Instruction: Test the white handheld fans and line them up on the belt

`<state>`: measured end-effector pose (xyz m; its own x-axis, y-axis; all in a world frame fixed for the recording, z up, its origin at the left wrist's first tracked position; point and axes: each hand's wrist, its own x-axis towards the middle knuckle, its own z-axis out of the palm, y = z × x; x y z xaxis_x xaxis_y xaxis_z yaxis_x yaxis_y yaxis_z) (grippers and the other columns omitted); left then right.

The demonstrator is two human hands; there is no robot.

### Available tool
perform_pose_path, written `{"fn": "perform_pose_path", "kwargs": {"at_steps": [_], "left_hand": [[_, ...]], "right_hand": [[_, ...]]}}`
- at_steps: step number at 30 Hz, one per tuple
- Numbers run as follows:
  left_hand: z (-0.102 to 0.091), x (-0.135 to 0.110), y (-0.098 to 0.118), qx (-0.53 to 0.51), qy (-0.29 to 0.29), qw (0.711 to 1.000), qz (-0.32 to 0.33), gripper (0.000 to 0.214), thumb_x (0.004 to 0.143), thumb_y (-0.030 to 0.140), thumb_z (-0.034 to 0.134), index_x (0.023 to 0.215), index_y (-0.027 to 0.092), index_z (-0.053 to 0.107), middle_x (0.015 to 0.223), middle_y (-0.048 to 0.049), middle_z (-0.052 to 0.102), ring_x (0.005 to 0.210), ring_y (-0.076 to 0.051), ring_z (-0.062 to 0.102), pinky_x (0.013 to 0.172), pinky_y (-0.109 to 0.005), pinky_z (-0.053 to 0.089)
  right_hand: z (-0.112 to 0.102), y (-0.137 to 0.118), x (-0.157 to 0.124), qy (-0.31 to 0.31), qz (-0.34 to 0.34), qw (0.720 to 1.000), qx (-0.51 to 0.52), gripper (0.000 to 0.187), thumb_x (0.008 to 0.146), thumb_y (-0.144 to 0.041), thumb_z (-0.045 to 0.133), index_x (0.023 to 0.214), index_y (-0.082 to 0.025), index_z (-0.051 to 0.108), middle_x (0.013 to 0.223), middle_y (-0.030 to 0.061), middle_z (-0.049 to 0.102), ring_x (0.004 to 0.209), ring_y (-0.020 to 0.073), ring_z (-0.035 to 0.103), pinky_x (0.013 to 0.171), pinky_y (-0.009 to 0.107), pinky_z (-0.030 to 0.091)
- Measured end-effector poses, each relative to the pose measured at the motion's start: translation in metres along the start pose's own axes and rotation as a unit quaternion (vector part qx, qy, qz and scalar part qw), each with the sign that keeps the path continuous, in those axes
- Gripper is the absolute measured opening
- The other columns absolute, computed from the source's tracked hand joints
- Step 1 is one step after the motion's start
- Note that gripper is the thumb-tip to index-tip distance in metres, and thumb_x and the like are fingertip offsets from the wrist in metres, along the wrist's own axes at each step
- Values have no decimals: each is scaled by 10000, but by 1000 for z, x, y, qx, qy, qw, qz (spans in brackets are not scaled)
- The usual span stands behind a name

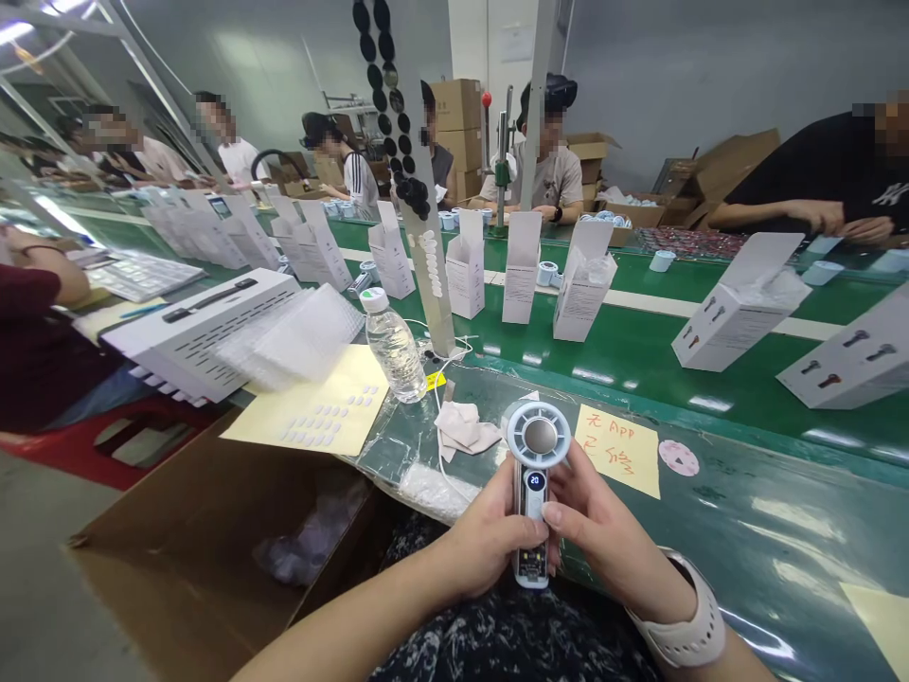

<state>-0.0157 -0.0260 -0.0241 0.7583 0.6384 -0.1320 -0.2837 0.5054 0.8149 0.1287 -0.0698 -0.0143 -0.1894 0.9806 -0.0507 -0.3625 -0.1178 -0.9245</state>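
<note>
Handheld fan (536,445), its display lit, stands upright gripped between both hands: left hand (483,540) curled around its body, right hand (603,526) closed on its side. Ahead of the hands, open white cartons (582,279) stand on the green conveyor belt (639,350), plastic wrap showing from some.

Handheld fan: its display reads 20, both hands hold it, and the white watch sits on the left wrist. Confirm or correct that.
Wrong on one point: the white watch sits on the right wrist, not the left, as the head view shows. The rest stands: the left hand and right hand hold the handheld fan, whose display reads 20.
</note>
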Motion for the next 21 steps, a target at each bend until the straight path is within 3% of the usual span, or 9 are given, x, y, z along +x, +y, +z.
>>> {"fn": "perform_pose_path", "kwargs": {"at_steps": [2,4,7,9,11,14,17,19,21], "left_hand": [[0,0,3,10,-11,1000,-3,543,706,286,712,1172,206,445,750,27,589,563,-116,564,556,-248,475],[1,-1,11,64,-20,998,-20,556,725,282,681,1206,202,413,770,17,600,605,-142,589,601,-280,484],[3,-3,25,256,43,965,-41,530,734,221,650,1210,193,421,894,-42,641,800,-226,636,713,-347,486],[5,-4,32,383,92,918,-41,560,727,226,695,1223,198,438,1033,-87,650,933,-277,621,777,-382,471],[8,-4,34,427,91,899,-36,597,723,280,756,1226,209,442,1112,-104,652,986,-294,611,798,-383,460],[9,-3,34,328,18,944,-16,583,791,416,733,1245,225,421,1159,-111,642,947,-248,631,781,-347,474],[6,-2,30,136,-110,984,-40,666,859,584,604,1380,269,336,1166,-106,603,753,-168,648,644,-282,489],[2,0,24,30,-198,976,-88,710,880,629,539,1447,292,277,1090,-92,606,639,-135,638,545,-237,473],[-3,1,16,-28,-244,964,-105,683,897,617,520,1446,263,325,1001,-81,610,615,-130,636,505,-211,473]], "right_hand": [[-1,-2,1,0,-4,1000,-3,884,881,-441,669,1555,-360,102,1377,114,538,805,203,635,537,283,523],[-5,-4,2,12,-11,1000,-25,807,875,-449,674,1533,-333,220,1365,102,553,911,225,636,711,342,551],[-15,-6,0,63,-28,994,-86,673,859,-466,692,1441,-288,404,1374,95,547,1144,263,565,953,390,472],[-22,-7,-2,108,-31,988,-105,675,833,-497,712,1409,-285,430,1316,96,581,1103,263,575,930,384,472],[-26,-7,-4,149,-32,984,-91,664,810,-547,715,1366,-283,466,1159,81,640,905,232,596,795,349,496],[-23,-11,-7,195,-54,978,-44,542,798,-587,705,1219,-270,582,926,37,637,721,181,515,629,286,451],[-19,-21,-9,228,-93,969,17,439,793,-585,708,1097,-273,647,868,25,614,684,164,487,599,270,446],[-18,-28,-12,239,-121,963,36,417,786,-584,719,1066,-280,666,915,38,631,691,168,509,594,272,466],[-19,-32,-17,242,-150,958,28,434,776,-580,733,1100,-297,669,1024,53,654,773,194,567,613,278,497]]}}
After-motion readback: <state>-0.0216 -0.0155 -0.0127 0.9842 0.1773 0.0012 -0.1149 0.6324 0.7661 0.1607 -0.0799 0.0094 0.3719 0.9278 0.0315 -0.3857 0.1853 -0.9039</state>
